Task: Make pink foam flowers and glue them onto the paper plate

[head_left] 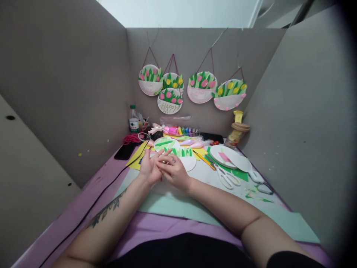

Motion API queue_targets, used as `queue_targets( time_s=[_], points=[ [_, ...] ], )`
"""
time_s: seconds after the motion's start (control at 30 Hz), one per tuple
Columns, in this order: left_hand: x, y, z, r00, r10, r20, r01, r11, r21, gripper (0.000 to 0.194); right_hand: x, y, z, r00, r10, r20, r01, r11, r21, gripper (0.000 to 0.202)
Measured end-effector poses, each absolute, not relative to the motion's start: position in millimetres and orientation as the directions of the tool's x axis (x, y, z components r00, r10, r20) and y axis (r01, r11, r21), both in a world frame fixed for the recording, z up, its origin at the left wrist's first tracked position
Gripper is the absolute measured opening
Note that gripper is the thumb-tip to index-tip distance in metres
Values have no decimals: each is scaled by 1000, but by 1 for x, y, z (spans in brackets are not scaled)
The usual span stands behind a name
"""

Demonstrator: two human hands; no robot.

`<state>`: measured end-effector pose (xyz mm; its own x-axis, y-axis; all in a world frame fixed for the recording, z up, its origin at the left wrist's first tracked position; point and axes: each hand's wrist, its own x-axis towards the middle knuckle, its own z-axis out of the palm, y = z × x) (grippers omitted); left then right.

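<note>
My left hand (150, 168) is turned palm up over the middle of the table, its fingers spread. My right hand (174, 172) lies against the left palm with its fingertips pressed together; anything between them is too small to make out. Just beyond the hands is a white paper plate piece (188, 163) with green paper leaves along its top. Behind it sits another plate (167, 143) with green strips. A yellow pencil (208, 162) rests to the right of the plate piece, and white-handled scissors (227, 178) lie further right.
Stacked white plates (221, 155) and green scraps (258, 195) lie right. A phone (125, 152), a black cable (96, 203) and a bottle (134, 121) are left. Coloured clay packs (178, 130) line the back; flower plates (202, 89) hang above. A jar (236, 134) stands back right.
</note>
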<state>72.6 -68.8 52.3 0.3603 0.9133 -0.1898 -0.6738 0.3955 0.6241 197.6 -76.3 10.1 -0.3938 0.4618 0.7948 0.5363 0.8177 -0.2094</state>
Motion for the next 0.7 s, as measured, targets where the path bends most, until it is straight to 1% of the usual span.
queue_targets(
  time_s=[0.07,0.13,0.2,0.3,0.37,0.47,0.5,0.6,0.63,0.7],
  points=[
    [67,-68,55,352,924,-147,-701,365,612,77,197,-78,9,-445,455,771,557,815,-160,34],
    [64,-68,56,376,914,-154,-694,388,607,79,198,-77,8,-468,472,747,607,786,-117,40],
    [64,-67,56,413,896,-163,-685,424,593,84,201,-75,9,-472,479,740,651,755,-73,41],
    [64,-68,54,407,907,-111,-720,393,572,86,204,-76,10,-495,441,749,654,757,-14,39],
    [65,-69,53,443,891,-103,-710,419,565,86,204,-77,12,-503,422,754,647,763,5,39],
    [65,-71,54,534,839,-106,-656,490,575,88,205,-79,15,-471,428,771,681,732,10,39],
    [65,-71,54,526,845,-91,-664,475,578,89,205,-79,15,-464,423,779,689,724,18,38],
    [64,-70,54,425,904,-53,-732,378,567,85,205,-81,15,-499,382,778,670,739,68,38],
    [64,-70,54,409,911,-57,-739,367,565,84,204,-81,14,-518,371,771,657,749,81,38],
    [64,-70,53,449,890,-84,-709,412,572,83,203,-81,14,-526,375,763,651,756,77,39]
  ],
)
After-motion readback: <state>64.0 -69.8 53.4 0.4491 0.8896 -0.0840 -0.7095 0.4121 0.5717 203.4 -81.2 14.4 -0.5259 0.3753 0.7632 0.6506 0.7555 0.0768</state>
